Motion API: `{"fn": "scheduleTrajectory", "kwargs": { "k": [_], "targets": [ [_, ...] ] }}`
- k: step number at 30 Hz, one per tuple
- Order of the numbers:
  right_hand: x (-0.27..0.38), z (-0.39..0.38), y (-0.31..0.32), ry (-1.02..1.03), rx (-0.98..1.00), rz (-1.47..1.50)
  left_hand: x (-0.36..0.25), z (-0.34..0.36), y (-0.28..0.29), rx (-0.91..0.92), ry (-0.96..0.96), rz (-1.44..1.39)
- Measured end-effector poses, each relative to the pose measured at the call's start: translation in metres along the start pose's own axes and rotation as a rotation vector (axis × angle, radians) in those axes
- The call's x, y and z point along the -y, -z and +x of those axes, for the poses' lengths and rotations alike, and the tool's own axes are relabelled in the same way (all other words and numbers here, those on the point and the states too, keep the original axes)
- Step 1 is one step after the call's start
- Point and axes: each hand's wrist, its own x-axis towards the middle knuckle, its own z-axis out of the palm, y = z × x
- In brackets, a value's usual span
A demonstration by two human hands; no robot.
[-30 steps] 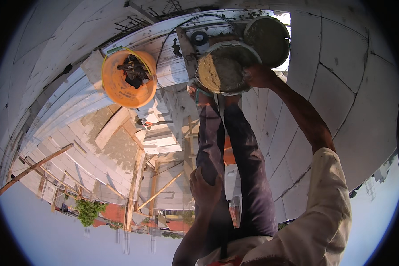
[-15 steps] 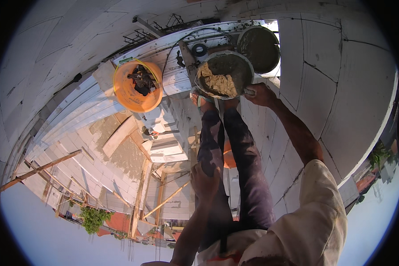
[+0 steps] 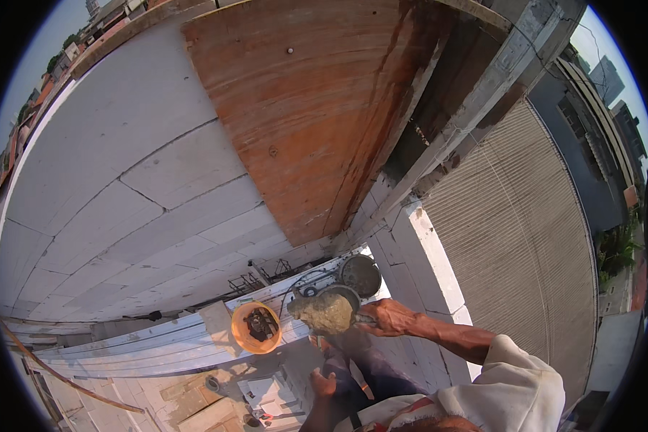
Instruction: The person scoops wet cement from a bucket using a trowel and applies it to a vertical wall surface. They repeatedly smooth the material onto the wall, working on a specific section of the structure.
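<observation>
My right hand (image 3: 387,317) grips a trowel handle at the bucket of grey mortar (image 3: 349,295), with a heaped lump of pale tan mortar (image 3: 322,312) on the blade above the bucket. My left hand (image 3: 323,383) is low beside my left leg with nothing visible in it, fingers loosely apart. A second dark round bucket (image 3: 361,277) stands just behind. An orange bucket (image 3: 239,327) with dark items inside stands to the left. The buckets stand on pale long planks (image 3: 165,345).
Pale block walls (image 3: 122,201) rise ahead, with a large orange-brown board (image 3: 302,115). A concrete column (image 3: 482,115) stands at right above a corrugated roof (image 3: 504,245). A long pole (image 3: 75,376) crosses the lower left, where the floor below shows.
The view has tilted up, showing the board and roofs. My right hand has lifted the tan mortar on the trowel. My left hand has shifted slightly at my leg.
</observation>
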Motion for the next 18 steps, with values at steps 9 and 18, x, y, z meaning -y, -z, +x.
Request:
{"fn": "scheduleTrajectory", "kwargs": {
  "k": [9,18],
  "targets": [
    [0.241,0.006,0.31,-0.038,-0.091,0.524,0.008,0.023,0.081,-0.008,-0.109,0.023],
    [0.198,0.037,0.491,0.267,-0.59,0.85,0.043,0.01,0.062,-0.096,0.067,0.015]
  ]
}}
